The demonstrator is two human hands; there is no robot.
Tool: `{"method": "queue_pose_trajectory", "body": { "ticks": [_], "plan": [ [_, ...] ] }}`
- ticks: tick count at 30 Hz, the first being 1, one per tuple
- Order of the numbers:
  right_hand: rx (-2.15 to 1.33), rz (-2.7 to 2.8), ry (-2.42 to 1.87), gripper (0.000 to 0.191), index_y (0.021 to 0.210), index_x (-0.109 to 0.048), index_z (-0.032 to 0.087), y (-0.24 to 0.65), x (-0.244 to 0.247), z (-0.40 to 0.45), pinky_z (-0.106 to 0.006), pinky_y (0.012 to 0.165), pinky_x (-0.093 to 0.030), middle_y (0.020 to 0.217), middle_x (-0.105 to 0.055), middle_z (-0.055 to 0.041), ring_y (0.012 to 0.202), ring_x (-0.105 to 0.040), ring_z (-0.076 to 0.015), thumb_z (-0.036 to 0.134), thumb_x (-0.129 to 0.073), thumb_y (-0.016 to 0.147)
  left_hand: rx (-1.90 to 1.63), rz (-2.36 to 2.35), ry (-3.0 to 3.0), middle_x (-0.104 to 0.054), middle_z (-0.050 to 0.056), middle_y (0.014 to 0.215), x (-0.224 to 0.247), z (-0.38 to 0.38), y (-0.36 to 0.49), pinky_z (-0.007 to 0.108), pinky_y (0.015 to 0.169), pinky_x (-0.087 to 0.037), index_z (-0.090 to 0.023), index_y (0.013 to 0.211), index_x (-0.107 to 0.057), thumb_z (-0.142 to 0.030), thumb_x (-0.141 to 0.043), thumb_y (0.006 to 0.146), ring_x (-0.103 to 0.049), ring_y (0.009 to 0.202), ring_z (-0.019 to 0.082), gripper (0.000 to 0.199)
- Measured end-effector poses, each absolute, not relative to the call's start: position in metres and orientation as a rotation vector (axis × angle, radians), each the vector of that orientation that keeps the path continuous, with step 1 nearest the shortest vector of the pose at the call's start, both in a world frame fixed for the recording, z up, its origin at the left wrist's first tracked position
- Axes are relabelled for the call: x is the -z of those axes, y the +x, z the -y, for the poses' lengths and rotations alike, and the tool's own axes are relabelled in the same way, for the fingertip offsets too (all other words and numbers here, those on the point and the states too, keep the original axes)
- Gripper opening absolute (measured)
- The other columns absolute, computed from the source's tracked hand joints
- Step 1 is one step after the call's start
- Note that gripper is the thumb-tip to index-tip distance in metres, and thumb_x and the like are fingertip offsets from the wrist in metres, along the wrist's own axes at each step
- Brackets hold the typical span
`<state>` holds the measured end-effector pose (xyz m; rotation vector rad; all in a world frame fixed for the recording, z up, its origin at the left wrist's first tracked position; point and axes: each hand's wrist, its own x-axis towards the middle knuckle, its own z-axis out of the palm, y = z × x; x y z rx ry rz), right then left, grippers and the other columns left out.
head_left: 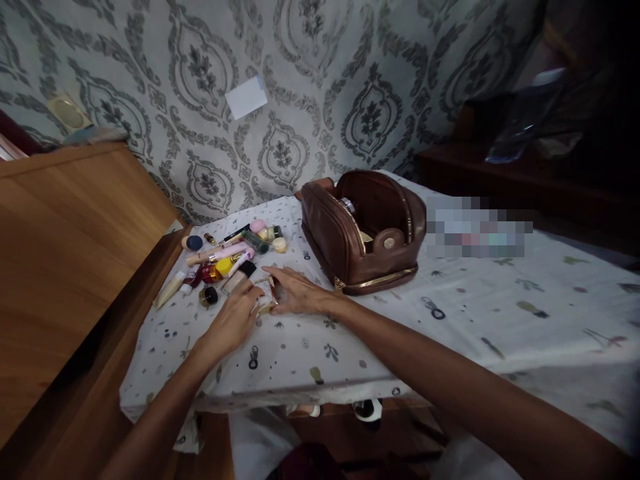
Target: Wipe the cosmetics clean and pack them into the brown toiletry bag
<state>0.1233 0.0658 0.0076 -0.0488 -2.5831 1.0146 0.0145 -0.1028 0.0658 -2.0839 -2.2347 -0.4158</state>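
Brown leather-look zip bag (pixel 333 230), one, gaping at the top. Glittery square case (pixel 267 292), one, left of the bag: left hand (pixel 241 308) pinches one edge, right hand (pixel 300 293) grasps the opposite edge. Assorted cosmetics (pixel 231 253), farther left of the bag, overlapping, total uncountable; including one yellow cap (pixel 225 267), one green bottle (pixel 256 242), one black-lidded pot (pixel 208 296). Printed tablecloth (pixel 305 350), one, beneath the bag. Clear bottle (pixel 523 123), one, right of the bag, well apart.
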Motion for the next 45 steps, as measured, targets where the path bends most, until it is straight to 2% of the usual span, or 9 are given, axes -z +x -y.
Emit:
{"method": "queue_pose_trajectory", "body": {
  "ticks": [7, 13, 17, 21, 26, 29, 34, 41, 45],
  "plan": [
    [-1.046, 2.641, -0.114, 0.105, 0.153, -0.023, 0.013, 0.127, -0.016, -0.064, -0.045, 0.102, -0.04, 0.132, -0.052, -0.0178, 0.126, -0.045, -0.0331, 0.029, -0.081, 0.067, 0.422, 2.274, -1.947, -0.061, 0.007, 0.097, -0.058, 0.073, -0.016, 0.037, 0.09, -0.049, -0.018, 0.1, -0.064, -0.015, -0.048, 0.088, -0.059, 0.098, 0.024, 0.02],
    [-1.08, 2.622, -0.124, 0.107, 0.154, -0.021, 0.019, 0.128, -0.016, -0.064, -0.046, 0.1, -0.04, 0.129, -0.053, -0.0154, 0.124, -0.047, -0.0327, 0.03, -0.082, 0.066, 0.433, 2.293, -1.891, -0.063, 0.008, 0.091, -0.054, 0.072, -0.03, 0.039, 0.087, -0.05, -0.016, 0.093, -0.064, -0.016, -0.049, 0.087, -0.06, 0.094, 0.025, 0.017],
    [-1.079, 2.633, -0.154, 0.11, 0.154, -0.019, 0.016, 0.128, -0.017, -0.064, -0.047, 0.102, -0.039, 0.129, -0.053, -0.0178, 0.124, -0.048, -0.0332, 0.031, -0.082, 0.066, 0.452, 2.283, -1.886, -0.062, 0.008, 0.096, -0.054, 0.086, -0.025, 0.039, 0.087, -0.051, -0.017, 0.094, -0.064, -0.016, -0.047, 0.088, -0.06, 0.095, 0.024, 0.018],
    [-1.075, 2.626, -0.15, 0.112, 0.154, -0.018, 0.017, 0.128, -0.017, -0.064, -0.047, 0.102, -0.04, 0.129, -0.053, -0.0173, 0.123, -0.048, -0.033, 0.033, -0.083, 0.065, 0.452, 2.269, -1.935, -0.063, 0.008, 0.101, -0.057, 0.103, -0.009, 0.039, 0.09, -0.051, -0.018, 0.101, -0.063, -0.015, -0.045, 0.087, -0.06, 0.1, 0.024, 0.023],
    [-1.061, 2.616, -0.144, 0.112, 0.154, -0.018, 0.015, 0.126, -0.015, -0.064, -0.045, 0.099, -0.042, 0.118, -0.057, -0.0139, 0.117, -0.051, -0.0312, 0.033, -0.083, 0.064, 0.448, 2.239, -2.057, -0.062, 0.01, 0.108, -0.064, 0.11, 0.021, 0.04, 0.095, -0.049, -0.019, 0.102, -0.062, -0.013, -0.044, 0.09, -0.058, 0.108, 0.024, 0.023],
    [-1.077, 2.574, -0.107, 0.112, 0.154, -0.019, 0.017, 0.124, -0.011, -0.064, -0.044, 0.097, -0.043, 0.112, -0.06, -0.0104, 0.113, -0.052, -0.0299, 0.031, -0.083, 0.064, 0.428, 2.257, -2.084, -0.061, 0.009, 0.102, -0.066, 0.102, 0.025, 0.039, 0.092, -0.05, -0.019, 0.1, -0.062, -0.011, -0.044, 0.089, -0.058, 0.102, 0.024, 0.022],
    [-1.082, 2.566, -0.103, 0.113, 0.154, -0.018, 0.021, 0.125, -0.009, -0.066, -0.047, 0.1, -0.041, 0.124, -0.056, -0.0134, 0.119, -0.051, -0.032, 0.033, -0.084, 0.063, 0.424, 2.252, -2.01, -0.059, 0.007, 0.097, -0.06, 0.077, 0.005, 0.037, 0.087, -0.051, -0.019, 0.1, -0.063, -0.013, -0.047, 0.088, -0.058, 0.094, 0.022, 0.021],
    [-1.117, 2.567, -0.119, 0.116, 0.155, -0.015, 0.02, 0.127, -0.013, -0.065, -0.047, 0.102, -0.039, 0.132, -0.052, -0.0172, 0.125, -0.048, -0.0333, 0.031, -0.084, 0.063, 0.406, 2.28, -1.919, -0.062, 0.007, 0.093, -0.054, 0.055, -0.024, 0.039, 0.089, -0.05, -0.017, 0.1, -0.065, -0.01, -0.049, 0.086, -0.06, 0.095, 0.025, 0.023],
    [-1.124, 2.56, -0.131, 0.12, 0.156, -0.011, 0.021, 0.127, -0.012, -0.065, -0.048, 0.103, -0.039, 0.135, -0.05, -0.0184, 0.127, -0.046, -0.0344, 0.032, -0.085, 0.063, 0.399, 2.263, -1.978, -0.062, 0.009, 0.099, -0.056, 0.052, -0.02, 0.041, 0.092, -0.049, -0.017, 0.104, -0.065, -0.012, -0.049, 0.088, -0.059, 0.1, 0.026, 0.023]
  ]
}}
